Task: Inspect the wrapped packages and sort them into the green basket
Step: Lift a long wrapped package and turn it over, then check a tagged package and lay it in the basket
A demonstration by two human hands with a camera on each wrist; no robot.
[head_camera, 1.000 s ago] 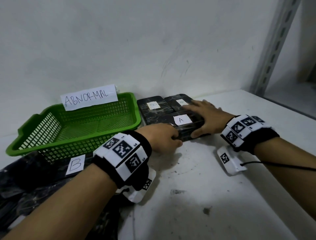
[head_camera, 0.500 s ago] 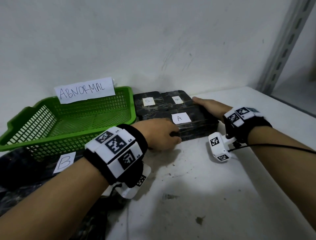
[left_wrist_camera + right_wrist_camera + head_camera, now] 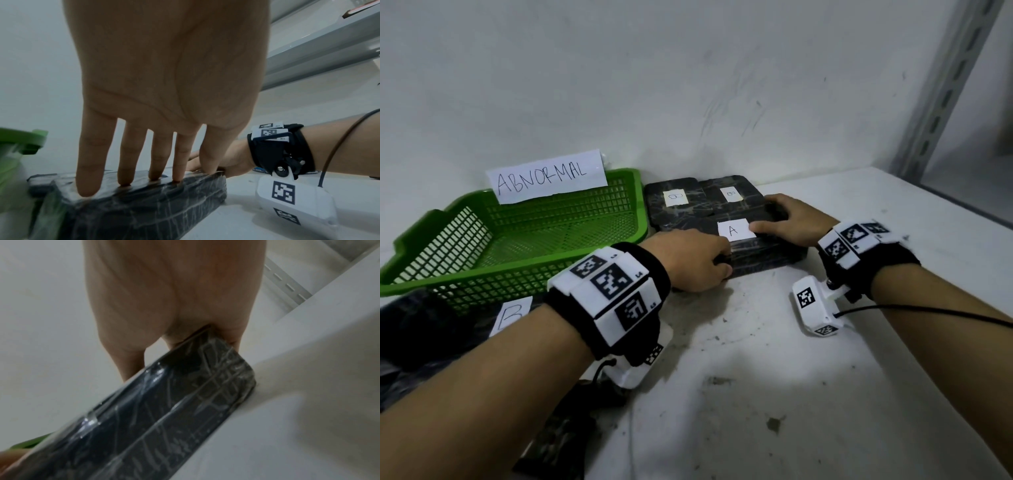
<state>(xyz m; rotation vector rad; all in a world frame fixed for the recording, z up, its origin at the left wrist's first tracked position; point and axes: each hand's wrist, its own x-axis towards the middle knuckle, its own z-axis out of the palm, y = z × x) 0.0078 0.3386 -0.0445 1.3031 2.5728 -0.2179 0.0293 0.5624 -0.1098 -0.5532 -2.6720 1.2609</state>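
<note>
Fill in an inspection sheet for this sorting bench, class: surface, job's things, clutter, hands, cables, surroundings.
Surface: white tabletop, scuffed and stained.
Job's things: green basket tagged ABNORMAL, nothing seen inside; package A in front of two B packages.
Clutter: dark wrapped items bottom left, one tagged B.
Hands: left hand and right hand grip package A's ends.
Cables: black cable at right wrist.
Surroundings: white wall, grey slotted upright.
</note>
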